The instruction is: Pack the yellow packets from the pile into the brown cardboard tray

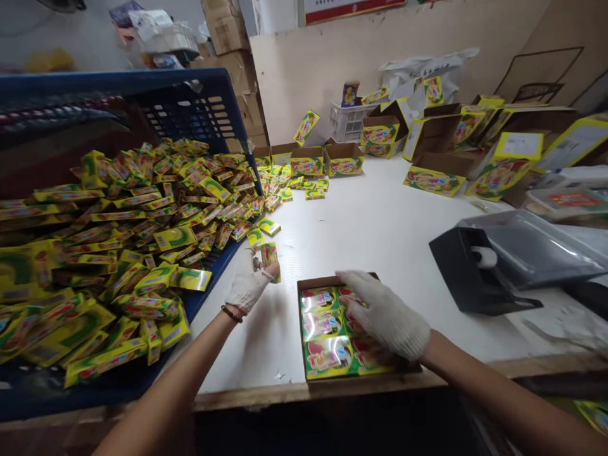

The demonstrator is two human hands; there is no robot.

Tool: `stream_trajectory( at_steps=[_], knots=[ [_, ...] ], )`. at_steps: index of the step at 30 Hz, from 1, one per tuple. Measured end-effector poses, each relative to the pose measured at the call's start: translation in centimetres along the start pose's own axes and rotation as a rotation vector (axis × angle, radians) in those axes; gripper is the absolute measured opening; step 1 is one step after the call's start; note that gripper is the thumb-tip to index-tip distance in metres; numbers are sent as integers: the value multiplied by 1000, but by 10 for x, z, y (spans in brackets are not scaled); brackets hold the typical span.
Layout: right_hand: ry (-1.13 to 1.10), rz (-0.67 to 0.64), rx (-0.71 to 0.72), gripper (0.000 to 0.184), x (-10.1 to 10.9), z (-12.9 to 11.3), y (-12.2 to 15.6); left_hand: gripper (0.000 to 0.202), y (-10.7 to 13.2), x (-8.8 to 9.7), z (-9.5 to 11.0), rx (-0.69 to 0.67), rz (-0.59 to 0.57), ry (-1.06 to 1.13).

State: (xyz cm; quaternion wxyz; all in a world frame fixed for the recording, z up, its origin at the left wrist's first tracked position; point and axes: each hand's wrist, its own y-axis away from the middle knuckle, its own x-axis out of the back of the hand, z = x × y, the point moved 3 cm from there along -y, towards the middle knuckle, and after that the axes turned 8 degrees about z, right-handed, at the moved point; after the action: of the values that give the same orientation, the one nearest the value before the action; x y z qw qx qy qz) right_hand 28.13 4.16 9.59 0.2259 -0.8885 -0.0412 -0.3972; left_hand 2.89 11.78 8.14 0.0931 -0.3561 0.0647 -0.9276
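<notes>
My left hand [247, 285], in a white knit glove with bare fingertips and a beaded bracelet at the wrist, grips a small yellow candy box [270, 254] upright just above the table. In front of me at the table edge lies an open carton [301, 329] with rows of flat yellow and green candy boxes [327, 354] inside. Over its right side rests my gloved right hand [384, 310], fingers stretched out on the boxes and hiding part of them. Two loose candy boxes [268, 226] lie just beyond my left hand.
To the left, a blue plastic crate [237, 120] lies with a large heap of candy boxes [156, 209] spilling toward the white table [361, 221]. Open display cartons [434, 180] line the back. A black tape dispenser [475, 278] and a clear plastic lid [536, 247] are at right.
</notes>
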Motion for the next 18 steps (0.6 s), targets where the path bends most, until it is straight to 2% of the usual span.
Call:
stream_trajectory(
  at_steps=[3, 5, 7, 10, 12, 13, 15, 18],
  knots=[
    [-188, 118, 29, 64, 8, -28, -11, 66, 40, -16, 53, 73, -61, 574],
    [-242, 99, 36, 55, 17, -41, -19, 52, 65, -24, 77, 105, -153, 724],
    [-186, -19, 16, 37, 29, -43, -25, 45, 83, -25, 86, 77, -199, 692],
    [41, -408, -28, 24, 43, -30, -22, 36, 97, -14, 76, -163, -160, 413],
    [208, -678, -64, 22, 43, -18, -10, 25, 101, -4, 60, -344, -88, 206],
    [287, -769, -77, 22, 40, -12, -3, 23, 101, 1, 49, -390, -50, 126],
    [412, -831, -72, 21, 28, -6, 11, 19, 100, 14, 25, -394, 44, 2],
    [407, -745, -28, 22, 6, 1, 29, 17, 96, 41, -10, -316, 133, -227]
  ],
)
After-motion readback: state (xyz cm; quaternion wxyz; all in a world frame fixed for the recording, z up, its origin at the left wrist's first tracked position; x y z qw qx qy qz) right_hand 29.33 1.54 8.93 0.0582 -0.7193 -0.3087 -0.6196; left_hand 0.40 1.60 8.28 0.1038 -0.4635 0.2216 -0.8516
